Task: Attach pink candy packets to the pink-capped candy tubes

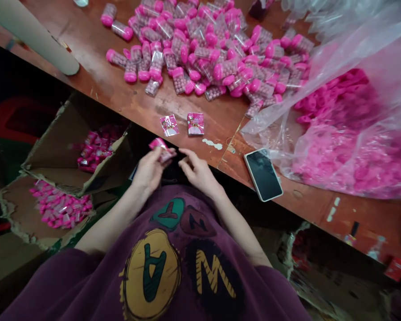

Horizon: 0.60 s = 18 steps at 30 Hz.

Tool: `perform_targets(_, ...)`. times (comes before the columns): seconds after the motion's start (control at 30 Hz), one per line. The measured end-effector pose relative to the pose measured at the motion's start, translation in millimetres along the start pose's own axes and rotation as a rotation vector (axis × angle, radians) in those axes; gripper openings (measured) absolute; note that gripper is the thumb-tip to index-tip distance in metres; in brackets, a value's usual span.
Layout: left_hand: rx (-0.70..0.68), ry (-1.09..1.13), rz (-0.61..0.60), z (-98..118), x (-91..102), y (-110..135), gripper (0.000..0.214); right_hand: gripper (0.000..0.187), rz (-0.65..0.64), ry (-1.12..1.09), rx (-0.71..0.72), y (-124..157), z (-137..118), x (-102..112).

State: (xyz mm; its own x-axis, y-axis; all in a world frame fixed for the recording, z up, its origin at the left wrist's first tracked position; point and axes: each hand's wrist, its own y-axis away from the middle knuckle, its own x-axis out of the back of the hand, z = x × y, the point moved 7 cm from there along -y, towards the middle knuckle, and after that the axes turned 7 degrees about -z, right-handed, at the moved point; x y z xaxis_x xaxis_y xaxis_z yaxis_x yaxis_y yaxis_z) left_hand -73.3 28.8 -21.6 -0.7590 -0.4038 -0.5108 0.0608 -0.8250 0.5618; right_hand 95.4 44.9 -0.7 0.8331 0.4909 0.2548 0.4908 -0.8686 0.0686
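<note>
My left hand (149, 170) is closed around a small candy bottle (158, 144) with bright pink on its upper end, just off the table's front edge. Fingers cover much of the bottle. To its right, my right hand (199, 173) has its fingers slightly bent and apart, with nothing visible in them. Just beyond the hands, a single shiny pink printed label (169, 125) lies on the table (133, 100). Beside that label sits a small stack of similar labels (195, 124).
Many pink-capped bottles of small balls (200, 49) are heaped across the table. At right are a phone (263, 174) and a clear bag of pink caps (354, 156). Cardboard boxes (50, 147) with pink pieces stand below left. A pale post (40, 38) rises at the upper left.
</note>
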Motion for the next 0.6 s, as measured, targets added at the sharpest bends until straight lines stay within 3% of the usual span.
perform_targets(0.07,-0.115,0.022,0.248,34.7,53.5,-2.1,0.024,0.033,0.067,0.270,0.056,-23.1,-15.6,15.8)
perform_targets(0.13,-0.119,0.056,0.463,52.2,97.7,0.6,0.028,0.034,0.132,0.526,0.068,-47.7,-26.4,21.4)
perform_targets(0.2,-0.068,0.046,0.534,52.7,115.2,0.2,0.023,0.039,0.109,0.746,0.065,-70.0,-29.3,9.3)
perform_targets(0.27,0.026,0.000,0.421,38.1,101.6,-8.6,0.018,0.051,0.052,0.878,0.062,-83.3,-23.7,-11.4)
perform_targets(0.37,0.177,-0.058,0.136,4.8,50.2,-27.0,0.030,0.046,0.042,0.933,0.033,-81.1,-7.0,-32.0)
perform_targets(0.43,0.189,-0.099,0.014,-7.6,20.1,-38.0,0.041,0.046,0.071,0.925,0.006,-68.6,3.0,-33.5)
perform_targets(0.5,0.170,-0.145,-0.041,-12.2,2.4,-45.8,0.040,0.044,0.073,0.906,0.004,-52.7,7.5,-30.4)
perform_targets(0.6,0.151,-0.197,-0.011,-12.6,-2.4,-44.7,0.030,0.042,0.115,0.815,0.021,-28.6,3.0,-19.3)
